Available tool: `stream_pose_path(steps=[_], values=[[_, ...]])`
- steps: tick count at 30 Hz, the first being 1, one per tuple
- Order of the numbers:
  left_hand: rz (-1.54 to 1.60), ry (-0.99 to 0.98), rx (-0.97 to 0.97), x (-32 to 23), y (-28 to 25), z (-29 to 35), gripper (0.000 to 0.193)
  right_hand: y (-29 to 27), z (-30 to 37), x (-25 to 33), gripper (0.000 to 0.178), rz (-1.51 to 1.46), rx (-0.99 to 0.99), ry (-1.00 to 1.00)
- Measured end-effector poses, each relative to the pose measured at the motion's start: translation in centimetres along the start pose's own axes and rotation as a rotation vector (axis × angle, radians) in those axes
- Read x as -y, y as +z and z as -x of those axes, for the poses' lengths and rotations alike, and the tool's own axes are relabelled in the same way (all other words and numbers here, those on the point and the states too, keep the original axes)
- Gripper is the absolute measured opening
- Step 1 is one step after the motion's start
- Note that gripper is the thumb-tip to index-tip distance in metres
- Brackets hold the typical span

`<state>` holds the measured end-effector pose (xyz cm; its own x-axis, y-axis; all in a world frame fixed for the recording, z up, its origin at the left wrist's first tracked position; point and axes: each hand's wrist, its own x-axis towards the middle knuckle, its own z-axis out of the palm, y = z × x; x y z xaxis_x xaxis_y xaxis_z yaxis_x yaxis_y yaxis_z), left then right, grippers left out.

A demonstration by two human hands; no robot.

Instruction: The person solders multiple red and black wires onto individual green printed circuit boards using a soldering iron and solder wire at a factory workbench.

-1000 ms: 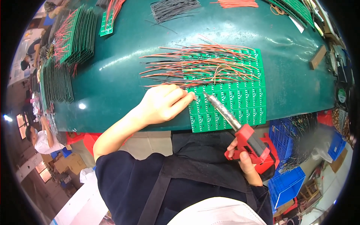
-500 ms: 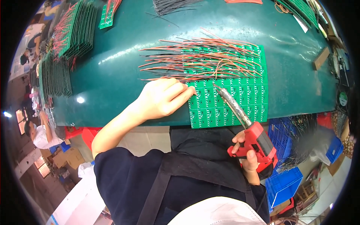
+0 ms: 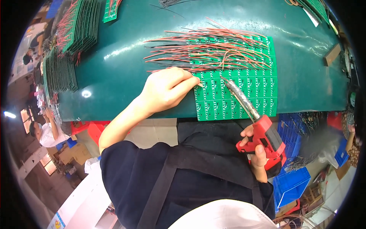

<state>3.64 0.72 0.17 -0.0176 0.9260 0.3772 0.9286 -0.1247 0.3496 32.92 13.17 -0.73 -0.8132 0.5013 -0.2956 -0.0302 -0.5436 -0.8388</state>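
A green circuit board panel (image 3: 236, 91) lies at the table's near edge, divided into many small boards. Rows of red and black wires (image 3: 213, 53) cover its far half and stick out past its left side. My left hand (image 3: 167, 87) is closed at the panel's left edge, fingertips pinched together over the board; what they hold is too small to make out. In my right hand (image 3: 257, 152) is a red soldering gun (image 3: 267, 139). Its long metal barrel slants up and left, with the tip just above the panel beside the nearest wire row.
Stacked green boards with red wires (image 3: 80, 26) stand at the far left of the green table (image 3: 126, 84). A small wooden block (image 3: 332, 54) is on the right. Blue crates (image 3: 291, 185) sit below the table at right. Another person (image 3: 47, 129) is at the left.
The view has shifted a little, so the table and panel appear higher. Both hands keep nearly the same places over the panel, and the soldering gun's tip stays near the same wire row.
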Motion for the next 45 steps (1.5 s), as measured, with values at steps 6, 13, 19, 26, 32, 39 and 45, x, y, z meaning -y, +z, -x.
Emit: stream_pose_path(steps=[6, 13, 19, 26, 32, 39, 45], values=[[0.039, 0.045, -0.035, -0.7, 0.4, -1.2, 0.027, 0.1, 0.3, -0.3, 0.061, 0.025, -0.038, 0.007], [-0.018, 0.087, -0.007, -0.1, 1.4, -1.2, 0.021, 0.4, 0.3, -0.4, 0.069, 0.090, -0.028, 0.007], [-0.009, 0.079, 0.015, -0.1, 1.3, -1.3, 0.025, 1.1, 0.2, 0.3, 0.055, 0.220, -0.057, 0.149], [-0.025, 0.057, 0.050, -0.4, 1.1, -1.5, 0.024, 0.4, 0.2, -0.1, 0.059, 0.097, 0.005, 0.050], [-0.050, 0.046, 0.068, -0.4, 1.1, -1.4, 0.023, 1.0, 0.0, 0.5, 0.057, 0.126, -0.099, -0.011], [-0.061, -0.015, 0.019, -0.7, 1.6, -2.0, 0.018, 0.4, 0.4, 0.9, 0.056, 0.122, -0.110, 0.006], [0.019, -0.009, 0.038, -1.2, 1.8, -3.1, 0.017, -0.9, 0.9, 0.1, 0.058, 0.046, -0.068, 0.012]])
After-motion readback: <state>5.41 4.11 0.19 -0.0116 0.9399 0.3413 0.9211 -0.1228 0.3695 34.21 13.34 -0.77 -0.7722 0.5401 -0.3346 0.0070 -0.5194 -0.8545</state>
